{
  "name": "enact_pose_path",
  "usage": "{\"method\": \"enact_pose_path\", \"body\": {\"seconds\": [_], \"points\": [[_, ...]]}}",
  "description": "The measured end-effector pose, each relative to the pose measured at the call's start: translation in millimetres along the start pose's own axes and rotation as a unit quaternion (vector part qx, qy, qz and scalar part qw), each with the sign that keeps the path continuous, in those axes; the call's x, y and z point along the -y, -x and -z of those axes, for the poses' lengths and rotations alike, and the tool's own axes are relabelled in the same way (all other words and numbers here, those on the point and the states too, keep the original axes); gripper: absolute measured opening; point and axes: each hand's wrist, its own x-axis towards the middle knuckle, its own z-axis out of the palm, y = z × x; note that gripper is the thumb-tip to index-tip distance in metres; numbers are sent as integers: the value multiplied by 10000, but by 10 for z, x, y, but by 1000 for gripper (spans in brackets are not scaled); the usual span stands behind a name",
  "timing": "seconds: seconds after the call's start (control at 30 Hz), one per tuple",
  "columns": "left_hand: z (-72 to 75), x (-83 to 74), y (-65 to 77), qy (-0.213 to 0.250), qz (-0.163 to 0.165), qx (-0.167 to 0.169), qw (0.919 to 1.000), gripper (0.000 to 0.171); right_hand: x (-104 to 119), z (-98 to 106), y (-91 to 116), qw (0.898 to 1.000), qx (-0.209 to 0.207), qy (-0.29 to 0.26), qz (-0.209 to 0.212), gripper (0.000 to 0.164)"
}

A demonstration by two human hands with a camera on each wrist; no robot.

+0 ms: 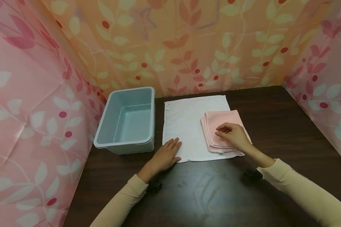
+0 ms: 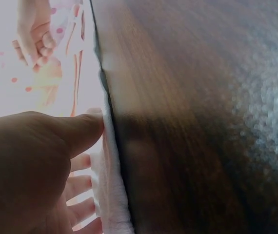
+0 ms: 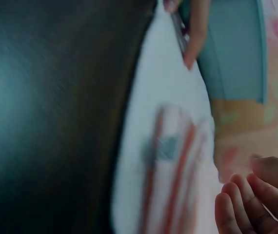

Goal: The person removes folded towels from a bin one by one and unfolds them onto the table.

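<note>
A white towel (image 1: 186, 121) is spread flat on the dark table, with a small tag at its far left corner. On its right part lies a folded pink cloth (image 1: 218, 118) in several layers, with a small label at its near edge. My left hand (image 1: 165, 155) rests on the near left corner of the white towel, fingers extended and thumb by the near edge. Just over the pink cloth is my right hand (image 1: 235, 136), its fingers loosely bent. In the right wrist view those fingers (image 3: 244, 202) hold nothing and look apart from the cloth.
A pale blue plastic bin (image 1: 133, 97) stands left of the white towel, near my left hand. Dark wooden tabletop (image 1: 193, 192) runs along the front and right. Patterned curtains (image 1: 184, 41) hang at the back and both sides.
</note>
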Motion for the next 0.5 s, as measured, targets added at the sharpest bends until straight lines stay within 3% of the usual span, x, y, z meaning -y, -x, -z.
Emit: {"method": "enact_pose_path", "body": {"seconds": [0.27,0.5], "points": [[7,-9,-3,36,89,103,9999,66,-20,-307,205,9989,143,183,413,26],[12,-9,4,3,68,67,10000,66,-20,-382,258,9954,149,575,753,29]]}}
